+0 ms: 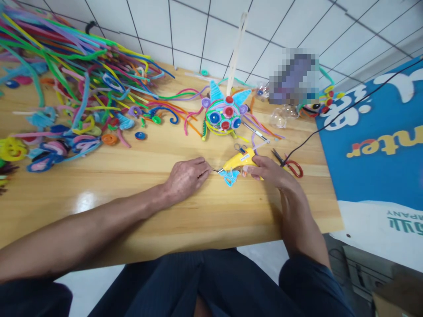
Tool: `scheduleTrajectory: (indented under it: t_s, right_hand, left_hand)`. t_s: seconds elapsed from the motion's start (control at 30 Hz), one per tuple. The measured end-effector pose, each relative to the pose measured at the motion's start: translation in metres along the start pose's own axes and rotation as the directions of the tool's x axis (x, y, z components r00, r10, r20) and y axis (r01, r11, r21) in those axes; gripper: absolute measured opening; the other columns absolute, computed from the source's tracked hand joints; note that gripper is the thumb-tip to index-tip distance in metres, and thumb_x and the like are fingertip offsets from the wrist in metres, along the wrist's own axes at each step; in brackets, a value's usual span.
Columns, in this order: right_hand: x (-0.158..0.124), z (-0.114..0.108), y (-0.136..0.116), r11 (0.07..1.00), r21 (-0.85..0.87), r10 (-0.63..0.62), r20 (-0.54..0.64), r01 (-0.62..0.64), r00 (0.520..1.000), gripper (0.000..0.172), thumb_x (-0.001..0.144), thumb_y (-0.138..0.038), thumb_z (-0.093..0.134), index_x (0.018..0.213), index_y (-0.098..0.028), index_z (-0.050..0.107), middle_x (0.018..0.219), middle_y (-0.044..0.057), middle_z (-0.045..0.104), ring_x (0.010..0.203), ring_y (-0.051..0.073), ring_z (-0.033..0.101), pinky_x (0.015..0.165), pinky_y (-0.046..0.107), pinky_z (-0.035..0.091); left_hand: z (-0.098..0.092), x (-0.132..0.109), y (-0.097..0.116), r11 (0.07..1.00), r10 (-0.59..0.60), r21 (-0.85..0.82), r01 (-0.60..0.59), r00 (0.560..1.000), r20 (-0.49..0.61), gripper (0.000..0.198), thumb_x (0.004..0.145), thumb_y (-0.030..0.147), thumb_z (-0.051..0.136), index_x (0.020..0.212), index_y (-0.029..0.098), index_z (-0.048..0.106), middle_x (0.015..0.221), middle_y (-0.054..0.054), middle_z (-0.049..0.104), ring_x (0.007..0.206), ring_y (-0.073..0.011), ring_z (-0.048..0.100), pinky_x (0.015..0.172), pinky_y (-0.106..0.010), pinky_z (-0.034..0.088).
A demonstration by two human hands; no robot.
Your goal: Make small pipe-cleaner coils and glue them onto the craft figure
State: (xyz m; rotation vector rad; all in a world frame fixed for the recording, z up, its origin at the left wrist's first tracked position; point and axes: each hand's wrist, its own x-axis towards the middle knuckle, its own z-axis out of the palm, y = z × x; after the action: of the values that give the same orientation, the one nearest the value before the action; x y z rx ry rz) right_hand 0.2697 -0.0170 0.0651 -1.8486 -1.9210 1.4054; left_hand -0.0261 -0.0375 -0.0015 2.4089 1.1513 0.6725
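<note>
My right hand (269, 171) is closed around a yellow glue gun (236, 161), its nozzle pointing left toward my left hand. My left hand (187, 177) rests on the wooden table (132, 211) with its fingers pinched together just left of the nozzle, on something too small to make out. A small light-blue pipe-cleaner shape (229, 177) lies on the table right under the gun. Behind it stands a round, multicoloured pipe-cleaner figure (223, 115) with blue horns and red and blue discs.
A big heap of coloured pipe cleaners (76, 75) covers the table's left and back. Red-handled scissors (291, 166) and the gun's black cord (330, 123) lie to the right, small blue scissors (240, 148) behind the gun. A blue banner (380, 145) hangs past the right edge.
</note>
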Motion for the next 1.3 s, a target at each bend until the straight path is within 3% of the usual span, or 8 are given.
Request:
scheduleTrajectory:
  t_s: [0.27,0.47,0.73,0.97,1.3]
  right_hand:
    - [-0.001,0.0,0.0,1.0,-0.009,0.002,-0.005,-0.002,1.0,0.04,0.08,-0.059,0.065,0.068,-0.022,0.054,0.063,-0.002,0.053,0.059,0.014,0.046,0.055,0.029,0.032]
    - [0.0,0.001,-0.001,0.999,0.032,0.019,0.011,-0.019,1.0,0.037,0.08,-0.057,0.064,0.071,-0.022,0.056,0.061,-0.003,0.052,0.058,0.014,0.045,0.055,0.029,0.031]
    - [0.002,0.001,0.007,0.999,0.015,0.043,-0.018,-0.042,0.999,0.039,0.082,-0.056,0.064,0.068,-0.022,0.054,0.059,-0.002,0.056,0.058,0.015,0.05,0.057,0.03,0.034]
    - [0.002,0.002,0.004,0.998,0.009,0.061,-0.01,-0.061,0.998,0.04,0.082,-0.059,0.063,0.071,-0.021,0.056,0.057,-0.003,0.055,0.054,0.013,0.047,0.055,0.029,0.033]
    - [0.001,0.006,-0.004,0.999,0.023,0.046,-0.028,-0.046,0.999,0.038,0.081,-0.057,0.064,0.068,-0.023,0.053,0.056,-0.002,0.054,0.054,0.014,0.045,0.054,0.029,0.032]
  left_hand:
    - [-0.003,0.0,0.0,0.998,-0.021,-0.056,0.022,1.0,0.011,0.025,0.104,0.02,0.05,0.095,0.018,0.073,0.091,-0.005,0.073,0.083,-0.0167,0.069,0.065,-0.026,0.047]
    - [-0.002,0.0,0.0,1.0,-0.011,0.014,0.011,1.0,0.009,0.027,0.104,0.021,0.05,0.092,0.018,0.074,0.088,-0.004,0.072,0.079,-0.0174,0.069,0.06,-0.027,0.046]
    - [-0.001,-0.002,-0.003,0.995,0.095,-0.017,-0.095,0.995,0.009,0.032,0.106,0.025,0.046,0.093,0.019,0.075,0.087,-0.005,0.072,0.08,-0.0152,0.068,0.065,-0.023,0.051]
    - [-0.002,-0.002,0.0,0.976,0.219,-0.002,-0.219,0.976,0.012,0.039,0.109,0.026,0.042,0.089,0.018,0.074,0.09,-0.005,0.074,0.081,-0.0149,0.07,0.069,-0.025,0.053]
    - [0.003,-0.002,0.002,0.971,0.24,-0.012,-0.24,0.971,0.008,0.038,0.11,0.027,0.043,0.091,0.017,0.075,0.089,-0.005,0.075,0.079,-0.0149,0.071,0.067,-0.026,0.055]
